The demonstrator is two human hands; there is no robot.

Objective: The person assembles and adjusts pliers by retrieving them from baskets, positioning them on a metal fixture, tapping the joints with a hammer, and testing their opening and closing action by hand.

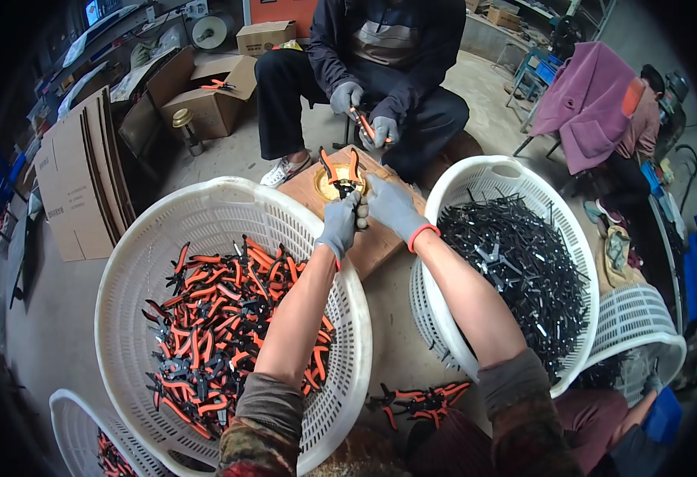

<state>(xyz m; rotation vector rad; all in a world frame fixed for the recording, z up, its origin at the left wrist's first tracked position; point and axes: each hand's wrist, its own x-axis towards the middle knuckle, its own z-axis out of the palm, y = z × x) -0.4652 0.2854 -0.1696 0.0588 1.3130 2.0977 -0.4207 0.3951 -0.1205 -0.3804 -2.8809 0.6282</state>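
My left hand, in a grey glove, is closed around the dark head of a pair of pliers. Its two orange-and-black handles point away from me, spread in a V above a yellow round dish. At the pliers' right side is my right hand, also gloved, with fingers bent in against the tool; their tips are partly hidden. Under both hands stands a wooden block. To the left, a white basket holds many orange-handled pliers; to the right, another white basket holds dark metal pliers parts.
Opposite me sits a person in grey gloves holding orange-handled pliers. Several pliers lie near my lap. Flattened cardboard and an open box stand left. Another basket and a second person are right.
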